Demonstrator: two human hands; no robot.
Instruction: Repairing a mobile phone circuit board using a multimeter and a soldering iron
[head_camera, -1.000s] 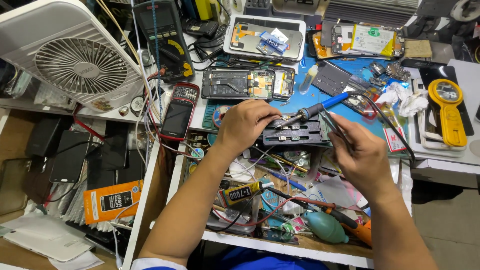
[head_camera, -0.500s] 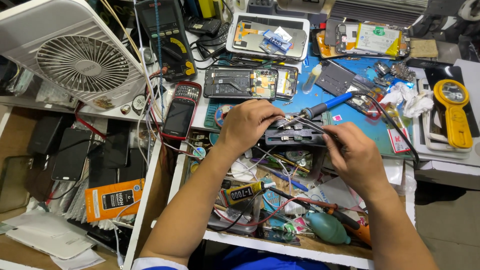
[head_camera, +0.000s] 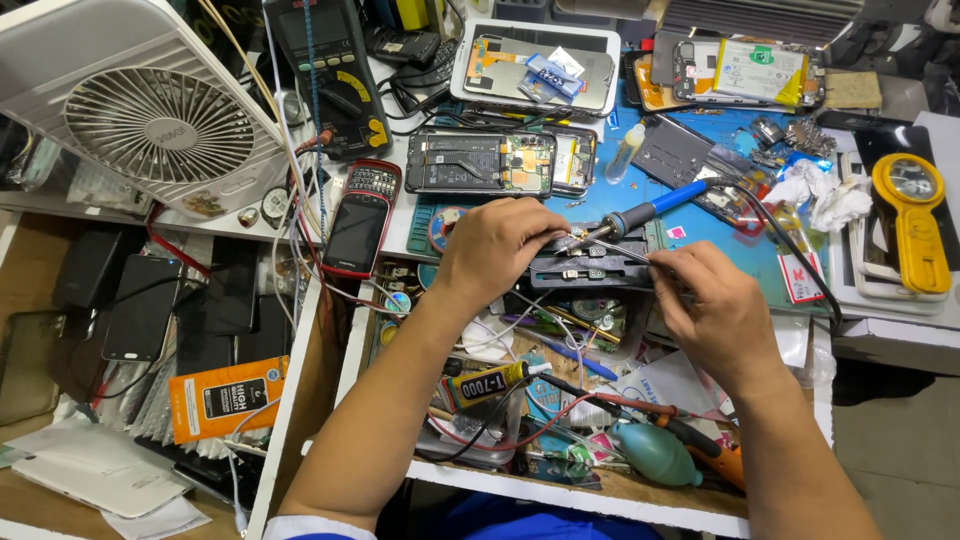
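Blue-handled soldering iron lies across the black holder at the middle of the cluttered bench, its tip aimed at the small part clamped there. The left hand rests curled over the holder's left end, fingers pressed down on it and close about the iron's tip; whether they grip the iron itself I cannot tell. The right hand pinches thin metal tweezers, whose points reach left onto the holder, just beside the left fingers. To do this well, I judge the left hand should keep the holder pinned flat while the tweezers move in small, steady strokes, clear of the hot tip. An opened phone lies just beyond the hands on the blue mat.
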